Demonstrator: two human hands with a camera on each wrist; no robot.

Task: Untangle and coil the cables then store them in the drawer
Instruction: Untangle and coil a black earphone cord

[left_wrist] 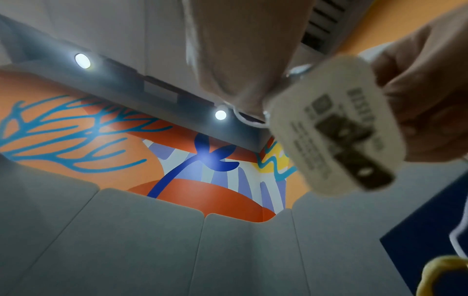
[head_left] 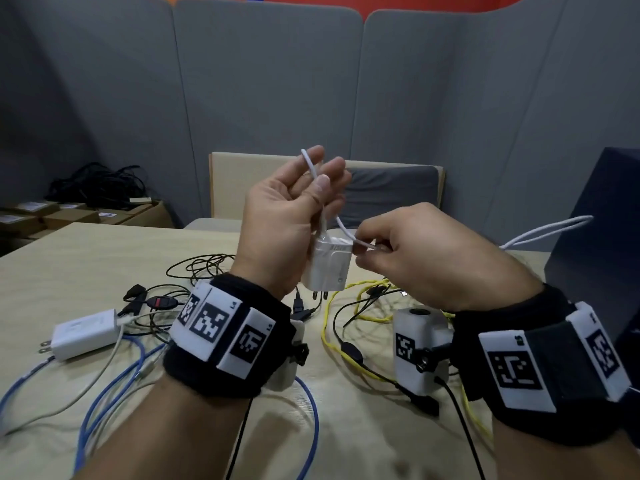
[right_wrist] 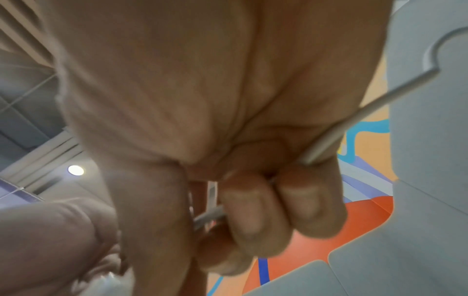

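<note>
My left hand (head_left: 298, 199) is raised above the table and grips a white charger (head_left: 329, 266) against the palm, prongs down, with its white cable (head_left: 311, 166) looped over the fingers. In the left wrist view the charger (left_wrist: 336, 128) shows its label and prongs. My right hand (head_left: 398, 251) pinches the same white cable just right of the charger; the cable (right_wrist: 359, 120) runs out of the fist and a long loop (head_left: 547, 230) trails to the right.
On the beige table (head_left: 69, 265) lie a second white charger (head_left: 86, 332), blue cables (head_left: 104, 386), a yellow cable (head_left: 349, 355) and black cables (head_left: 201, 266). A dark blue box (head_left: 602, 271) stands at the right. Cardboard boxes (head_left: 69, 216) sit far left.
</note>
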